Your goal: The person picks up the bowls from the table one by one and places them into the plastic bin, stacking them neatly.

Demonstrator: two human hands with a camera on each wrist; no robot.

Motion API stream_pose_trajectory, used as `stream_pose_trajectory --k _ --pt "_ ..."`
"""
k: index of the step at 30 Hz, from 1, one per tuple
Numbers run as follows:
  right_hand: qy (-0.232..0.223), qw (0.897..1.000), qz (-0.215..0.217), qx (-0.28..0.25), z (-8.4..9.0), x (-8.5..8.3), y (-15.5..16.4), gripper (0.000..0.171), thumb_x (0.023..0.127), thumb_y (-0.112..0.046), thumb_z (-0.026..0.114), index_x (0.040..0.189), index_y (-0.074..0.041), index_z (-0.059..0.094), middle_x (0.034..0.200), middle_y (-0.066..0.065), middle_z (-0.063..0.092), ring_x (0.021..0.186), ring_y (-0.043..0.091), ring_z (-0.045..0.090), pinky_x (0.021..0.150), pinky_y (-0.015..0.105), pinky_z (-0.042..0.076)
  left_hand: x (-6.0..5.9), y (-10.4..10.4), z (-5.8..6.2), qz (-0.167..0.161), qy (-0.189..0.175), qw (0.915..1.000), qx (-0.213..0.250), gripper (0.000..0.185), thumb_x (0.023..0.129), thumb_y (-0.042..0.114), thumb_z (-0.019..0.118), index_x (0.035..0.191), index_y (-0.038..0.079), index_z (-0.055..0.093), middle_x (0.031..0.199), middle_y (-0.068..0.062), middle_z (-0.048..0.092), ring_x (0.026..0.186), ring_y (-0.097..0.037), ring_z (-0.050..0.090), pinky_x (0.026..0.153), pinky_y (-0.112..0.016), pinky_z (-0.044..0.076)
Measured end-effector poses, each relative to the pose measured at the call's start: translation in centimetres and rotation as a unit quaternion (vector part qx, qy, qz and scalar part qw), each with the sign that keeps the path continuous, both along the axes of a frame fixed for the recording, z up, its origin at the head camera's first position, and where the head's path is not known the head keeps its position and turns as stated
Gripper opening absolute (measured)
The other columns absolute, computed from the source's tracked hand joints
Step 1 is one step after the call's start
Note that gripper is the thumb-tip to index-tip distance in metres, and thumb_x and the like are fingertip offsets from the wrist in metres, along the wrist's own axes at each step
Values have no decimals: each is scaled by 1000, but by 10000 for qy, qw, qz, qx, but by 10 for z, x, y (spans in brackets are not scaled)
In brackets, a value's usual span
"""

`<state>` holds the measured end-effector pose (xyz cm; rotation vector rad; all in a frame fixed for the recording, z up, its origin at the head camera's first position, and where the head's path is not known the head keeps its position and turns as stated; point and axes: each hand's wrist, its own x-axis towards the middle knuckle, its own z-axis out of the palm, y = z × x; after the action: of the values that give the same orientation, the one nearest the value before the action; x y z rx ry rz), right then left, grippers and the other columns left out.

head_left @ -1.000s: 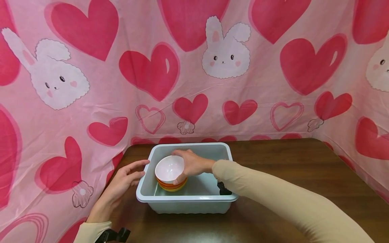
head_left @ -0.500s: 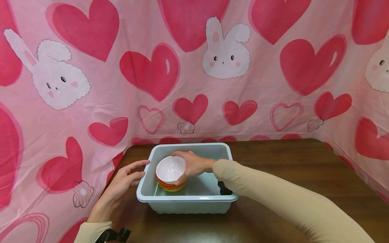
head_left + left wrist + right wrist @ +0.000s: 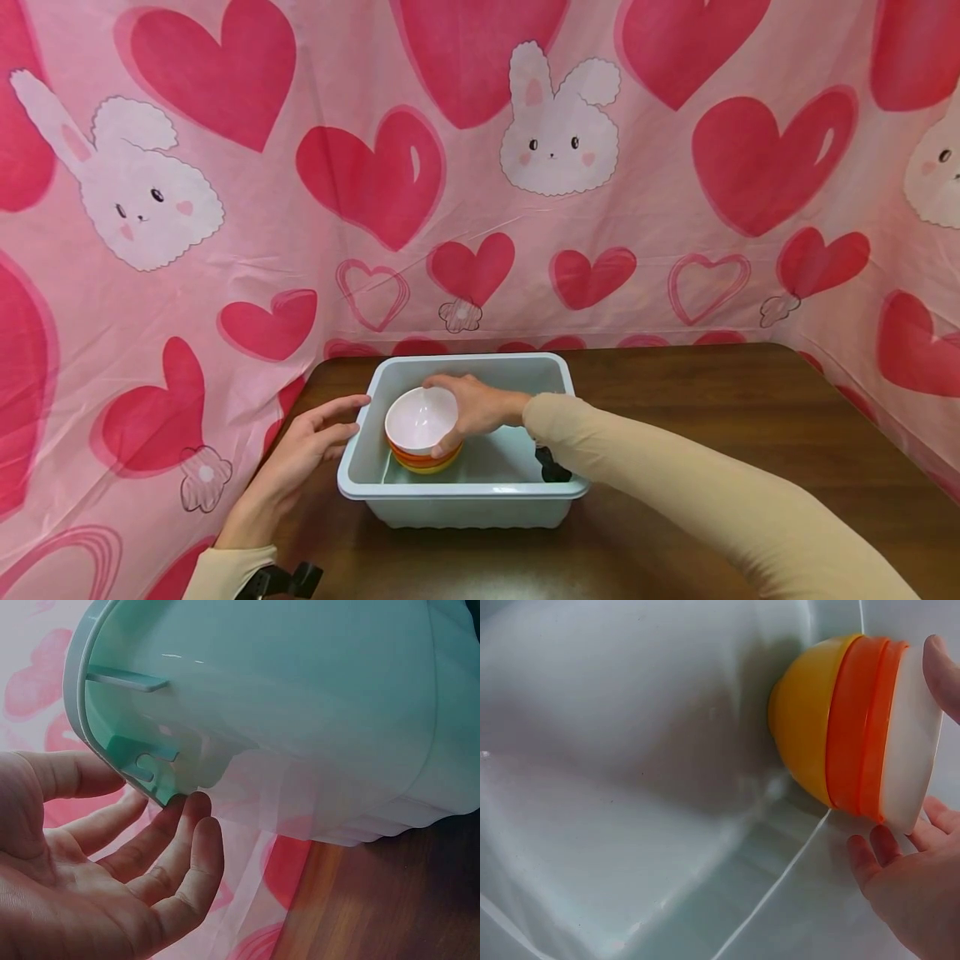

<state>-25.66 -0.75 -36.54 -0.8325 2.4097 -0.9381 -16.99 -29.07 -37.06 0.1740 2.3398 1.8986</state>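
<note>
A pale blue-green plastic tub (image 3: 465, 492) stands on a dark wooden table (image 3: 712, 417). Inside it, at the left, sits a stack of bowls: a white bowl (image 3: 420, 415) on top, an orange one (image 3: 859, 727) under it and a yellow one (image 3: 806, 727) at the bottom. My right hand (image 3: 474, 404) reaches into the tub and grips the white bowl's rim, thumb on the near side and fingers on the far side. My left hand (image 3: 311, 437) lies outside the tub, its straight fingers (image 3: 180, 840) touching the tub's left rim (image 3: 112, 742).
Pink cloth (image 3: 225, 250) printed with hearts and rabbits hangs close behind the table and along both sides. The tub stands near the table's back left corner. Bare wood stretches to its right (image 3: 750, 467) and in front of it.
</note>
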Motion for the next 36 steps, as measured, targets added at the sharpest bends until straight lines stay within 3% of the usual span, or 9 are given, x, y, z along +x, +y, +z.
stream_pose_trajectory --k 26,36 --pt "-61 9999 124 8 -2 0 -2 97 78 -35 92 160 -28 40 148 2 49 136 26 35 109 51 44 0 0 0 29 -14 10000 -19 50 105 13 60 152 -2 51 147 -24 55 113 -27 71 92 -32 59" --pt "-166 9996 205 -26 -3 1 -1 95 80 -34 91 160 -29 40 148 4 48 136 27 34 107 48 43 1 0 1 -40 -62 9999 87 51 105 12 59 153 -3 49 145 -26 57 106 -27 74 90 -35 59"
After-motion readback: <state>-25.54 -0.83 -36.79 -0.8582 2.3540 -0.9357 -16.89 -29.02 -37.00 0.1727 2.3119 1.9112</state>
